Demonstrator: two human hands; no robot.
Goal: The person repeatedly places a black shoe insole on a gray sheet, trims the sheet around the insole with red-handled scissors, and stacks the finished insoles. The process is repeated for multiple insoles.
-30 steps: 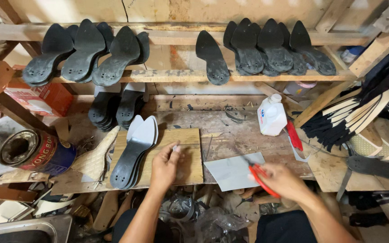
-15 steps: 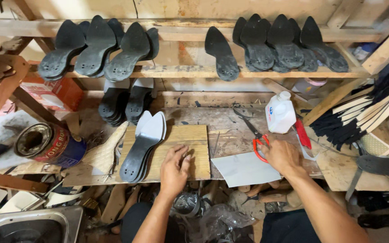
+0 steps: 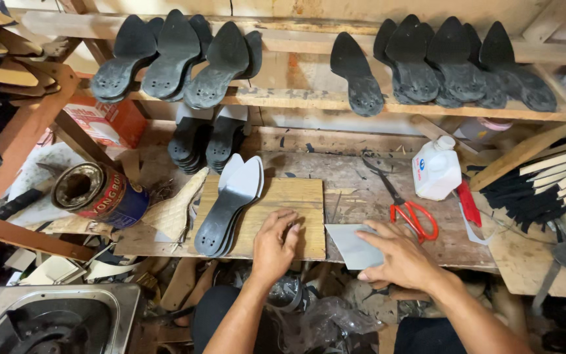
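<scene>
My left hand [image 3: 274, 242] lies flat on a pale wooden cutting board [image 3: 289, 203] at the front of the workbench, holding nothing. A stack of grey and black shoe soles [image 3: 230, 203] rests on the board's left side. My right hand [image 3: 397, 255] presses on a grey sheet [image 3: 348, 244] just right of the board, fingers spread. Red-handled scissors [image 3: 411, 213] lie on the bench a little beyond my right hand, untouched.
A white plastic bottle [image 3: 437, 170] stands at the back right beside a red knife [image 3: 470, 203]. A tin can [image 3: 96, 191] lies at left. Black soles [image 3: 178, 59] hang on the shelf above. Black and cream strips [image 3: 545, 187] pile up at right.
My right hand carried the red scissors up the bench, let them go, and came back down onto the grey sheet. My left hand stayed on the board.
</scene>
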